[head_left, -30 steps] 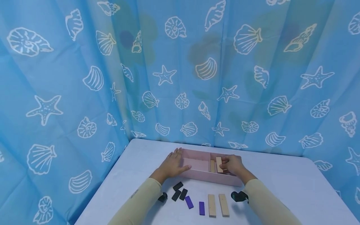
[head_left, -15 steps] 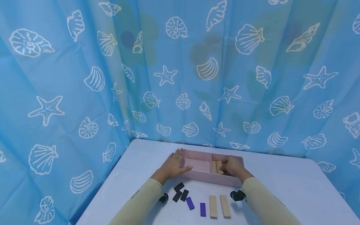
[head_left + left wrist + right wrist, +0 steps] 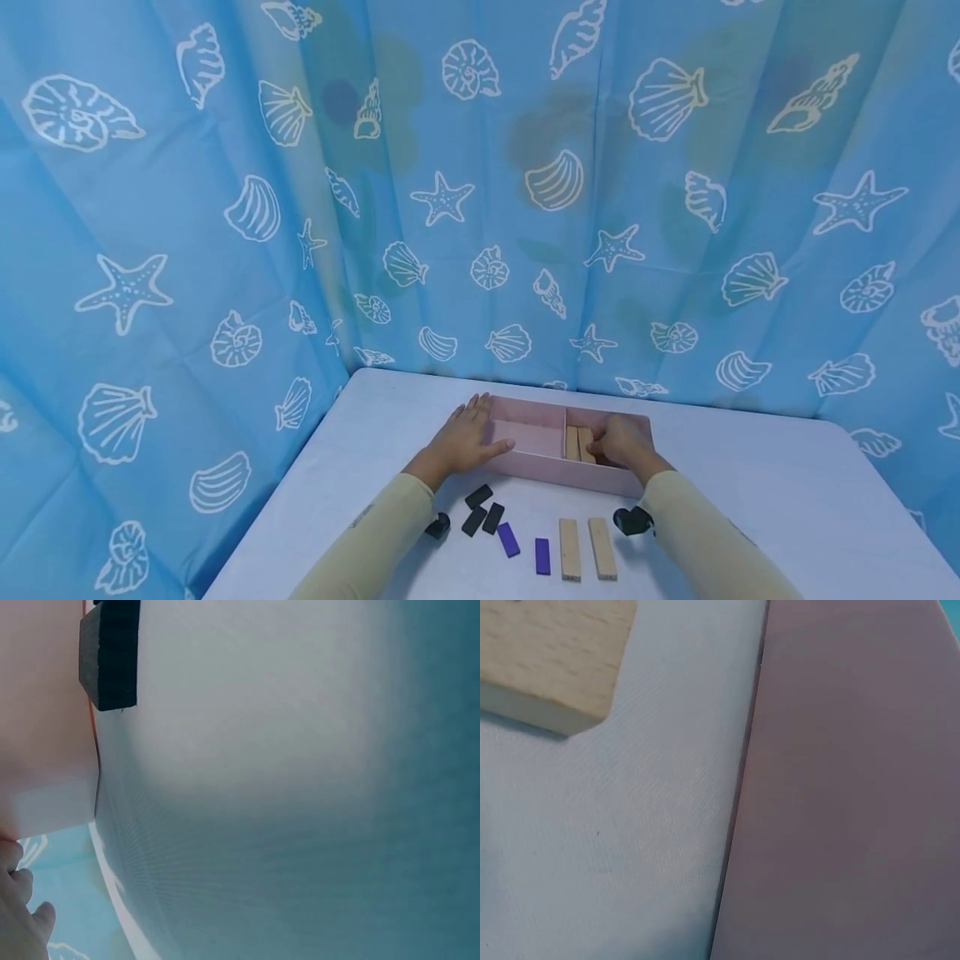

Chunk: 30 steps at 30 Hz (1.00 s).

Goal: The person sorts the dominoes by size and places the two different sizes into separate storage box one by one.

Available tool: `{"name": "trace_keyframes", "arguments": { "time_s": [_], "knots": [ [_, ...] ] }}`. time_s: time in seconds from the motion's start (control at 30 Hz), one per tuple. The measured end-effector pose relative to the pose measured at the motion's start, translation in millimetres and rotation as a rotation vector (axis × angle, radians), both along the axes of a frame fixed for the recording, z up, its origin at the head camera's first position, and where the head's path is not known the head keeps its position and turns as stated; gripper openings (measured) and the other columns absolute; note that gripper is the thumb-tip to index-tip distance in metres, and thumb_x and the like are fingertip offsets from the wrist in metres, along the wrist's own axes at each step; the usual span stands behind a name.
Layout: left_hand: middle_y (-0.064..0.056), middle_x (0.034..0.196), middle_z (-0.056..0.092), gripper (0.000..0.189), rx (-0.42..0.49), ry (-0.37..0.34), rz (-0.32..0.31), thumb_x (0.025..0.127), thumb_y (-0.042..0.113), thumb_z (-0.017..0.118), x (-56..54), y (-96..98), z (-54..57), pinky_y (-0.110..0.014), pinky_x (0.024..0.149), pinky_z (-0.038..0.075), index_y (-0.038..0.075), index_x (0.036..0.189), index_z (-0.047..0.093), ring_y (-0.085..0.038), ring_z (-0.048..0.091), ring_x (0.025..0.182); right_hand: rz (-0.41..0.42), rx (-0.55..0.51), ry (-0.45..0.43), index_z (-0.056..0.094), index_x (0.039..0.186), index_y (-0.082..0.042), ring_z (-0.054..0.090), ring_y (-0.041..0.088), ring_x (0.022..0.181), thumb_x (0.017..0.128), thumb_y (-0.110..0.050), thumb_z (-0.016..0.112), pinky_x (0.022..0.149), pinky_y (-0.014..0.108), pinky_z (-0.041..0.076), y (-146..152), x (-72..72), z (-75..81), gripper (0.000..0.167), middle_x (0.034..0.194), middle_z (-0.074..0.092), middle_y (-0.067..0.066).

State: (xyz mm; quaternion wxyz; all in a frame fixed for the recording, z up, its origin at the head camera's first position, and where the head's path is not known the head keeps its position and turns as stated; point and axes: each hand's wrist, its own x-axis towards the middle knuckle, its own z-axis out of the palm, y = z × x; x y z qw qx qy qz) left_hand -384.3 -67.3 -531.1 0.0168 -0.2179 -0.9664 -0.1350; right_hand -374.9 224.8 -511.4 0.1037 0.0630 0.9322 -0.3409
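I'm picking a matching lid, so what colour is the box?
The box is pale pink, clearest in the head view.

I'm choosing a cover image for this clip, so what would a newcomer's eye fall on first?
Probably the blue curtain with white shells and starfish, filling most of the head view. Next, the pink box near the table's far edge, the left hand at its left end, the right hand in its right compartment. Nearer lie black blocks, purple blocks and wooden blocks.
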Motion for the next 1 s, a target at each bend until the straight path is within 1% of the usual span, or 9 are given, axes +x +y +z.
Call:
{"name": "trace_keyframes", "arguments": {
  "time_s": [0.2,0.4,0.57,0.7,0.83,0.9,1.0],
  "knots": [
    [-0.013,0.16,0.016,0.097,0.008,0.013,-0.001,0.09,0.07,0.041,-0.7,-0.7,-0.6,-0.049,0.116,0.015,0.004,0.155,0.014,-0.031,0.012,0.146,0.039,-0.014,0.007,0.071,0.082,-0.007,0.062,0.02,0.068,0.089,-0.008,0.071,0.066,0.027,0.053,1,-2.4,-4.5,0.007,0.073,0.063,0.007],
    [-0.015,0.16,0.017,0.097,0.02,0.012,-0.001,0.09,0.07,0.042,0.3,-0.8,2.1,-0.048,0.116,0.014,0.003,0.155,0.014,-0.031,0.013,0.146,0.043,-0.04,-0.007,0.07,0.078,-0.009,0.06,0.023,0.069,0.092,-0.019,0.069,0.064,0.028,0.05,2,-5.0,-6.4,0.017,0.071,0.061,0.008],
    [-0.015,0.159,0.019,0.097,0.027,0.022,-0.005,0.09,0.069,0.043,-0.3,-0.6,1.4,-0.049,0.116,0.015,0.003,0.155,0.015,-0.031,0.014,0.146,0.054,-0.051,0.003,0.069,0.077,-0.008,0.06,0.024,0.069,0.092,-0.02,0.068,0.063,0.028,0.049,4,-4.4,-7.6,0.019,0.07,0.059,0.009],
    [-0.014,0.16,0.018,0.097,0.002,0.014,-0.002,0.09,0.07,0.041,-2.1,-0.3,-1.1,-0.047,0.116,0.014,0.003,0.155,0.014,-0.03,0.013,0.146,0.071,-0.047,-0.009,0.069,0.077,-0.008,0.06,0.024,0.068,0.093,-0.019,0.067,0.063,0.028,0.05,5,-2.2,-6.4,0.02,0.07,0.06,0.008],
    [-0.014,0.16,0.017,0.097,0.004,0.018,-0.004,0.09,0.07,0.041,-1.8,-1.4,-0.8,-0.046,0.116,0.013,0.004,0.155,0.014,-0.029,0.013,0.147,0.086,-0.029,0.012,0.071,0.081,-0.007,0.06,0.022,0.069,0.091,-0.019,0.068,0.063,0.029,0.05,6,2.1,-2.9,0.016,0.072,0.062,0.007],
    [-0.014,0.16,0.018,0.096,0.016,0.021,-0.01,0.09,0.069,0.042,-2.2,-1.2,-0.3,-0.047,0.116,0.013,0.003,0.155,0.014,-0.03,0.013,0.146,0.087,-0.012,0.032,0.071,0.086,-0.006,0.059,0.021,0.07,0.091,-0.019,0.068,0.065,0.029,0.051,8,3.8,-1.8,0.015,0.074,0.062,0.006],
    [-0.014,0.16,0.017,0.097,-0.004,0.012,-0.014,0.09,0.071,0.039,-2.4,-2.5,-1.1,-0.046,0.116,0.012,0.003,0.155,0.013,-0.029,0.012,0.147,0.08,-0.011,0.038,0.07,0.096,-0.003,0.059,0.02,0.071,0.092,-0.02,0.066,0.067,0.03,0.053,10,6.4,-0.5,0.017,0.078,0.063,0.005]
  ]
}}
